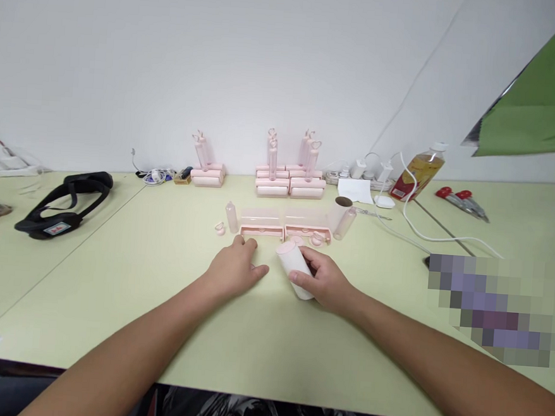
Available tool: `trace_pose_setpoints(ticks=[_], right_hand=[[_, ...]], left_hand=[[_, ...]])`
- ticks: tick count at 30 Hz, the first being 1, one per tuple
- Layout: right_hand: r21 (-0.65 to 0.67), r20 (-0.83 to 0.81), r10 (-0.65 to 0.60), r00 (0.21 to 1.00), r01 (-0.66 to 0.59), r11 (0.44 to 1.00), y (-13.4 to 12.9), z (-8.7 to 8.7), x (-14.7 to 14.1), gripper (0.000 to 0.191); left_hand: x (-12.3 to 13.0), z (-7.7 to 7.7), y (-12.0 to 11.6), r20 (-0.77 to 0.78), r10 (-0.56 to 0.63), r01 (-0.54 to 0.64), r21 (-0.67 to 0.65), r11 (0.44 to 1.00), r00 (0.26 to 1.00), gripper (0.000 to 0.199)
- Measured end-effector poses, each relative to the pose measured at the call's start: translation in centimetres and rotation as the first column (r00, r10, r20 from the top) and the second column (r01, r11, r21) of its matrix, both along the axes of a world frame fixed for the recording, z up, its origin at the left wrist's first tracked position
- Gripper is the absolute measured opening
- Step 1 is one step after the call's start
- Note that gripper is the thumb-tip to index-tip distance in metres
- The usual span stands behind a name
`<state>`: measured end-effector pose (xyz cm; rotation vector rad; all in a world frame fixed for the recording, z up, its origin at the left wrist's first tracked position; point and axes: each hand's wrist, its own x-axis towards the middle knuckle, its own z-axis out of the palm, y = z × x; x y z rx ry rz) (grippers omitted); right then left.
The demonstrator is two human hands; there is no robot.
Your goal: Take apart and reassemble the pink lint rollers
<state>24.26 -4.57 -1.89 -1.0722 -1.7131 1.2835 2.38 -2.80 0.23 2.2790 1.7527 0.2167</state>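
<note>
My right hand (325, 280) is closed around a white lint roll (298, 271) with a pink end cap, tilted over the table. Partly behind that roll shows another pink round end (297, 241). My left hand (236, 266) rests on the table with its thumb apart and nothing held. Its fingertips are close to the front of a pink case (261, 231) with a clear cover; whether they touch cannot be told. Beside it sits a second pink case (299, 229). A pink ring piece (219, 229) and a clear pink tube (232, 217) stand left of them.
Several pink lint rollers (289, 183) stand along the wall. At the right are another clear tube (345, 224), a hollow-cored roll (338, 213), a drink bottle (419, 172), a white cable (428, 234) and red-handled cutters (463, 202). A black head strap (66, 203) lies left.
</note>
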Motion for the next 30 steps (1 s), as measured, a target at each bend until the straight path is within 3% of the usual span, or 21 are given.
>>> trace_pose_setpoints(ticks=[8,12,21,24,28,30], right_hand=[[-0.057,-0.142,-0.062,0.988,0.054,0.997,0.1,-0.1,-0.2,0.039],[-0.089,-0.246,-0.099,0.964,0.08,0.993,-0.1,0.2,-0.3,0.057],[-0.153,-0.329,-0.131,0.935,0.084,0.985,0.1,0.1,-0.2,0.041],[-0.187,-0.4,-0.176,0.899,0.108,0.976,0.4,0.0,-0.1,0.037],[-0.249,-0.507,-0.192,0.84,0.07,0.966,0.6,-0.1,0.1,0.034],[-0.272,-0.54,-0.167,0.825,0.017,0.962,0.7,-0.1,0.1,0.035]], left_hand=[[-1.0,1.2,0.1,0.037,-0.073,0.077,-0.122,0.99,0.997,0.028],[-1.0,1.4,0.2,0.103,-0.081,0.096,-0.143,0.985,0.991,0.012],[-0.8,1.0,0.6,0.415,-0.075,0.09,-0.016,0.996,0.907,0.014],[-0.6,1.0,0.8,0.643,-0.028,0.068,-0.037,0.997,0.765,0.022],[-0.4,0.9,1.2,0.916,-0.018,0.129,-0.036,0.991,0.401,0.028],[-0.3,0.8,1.3,0.955,-0.06,0.161,0.013,0.987,0.292,0.028]])
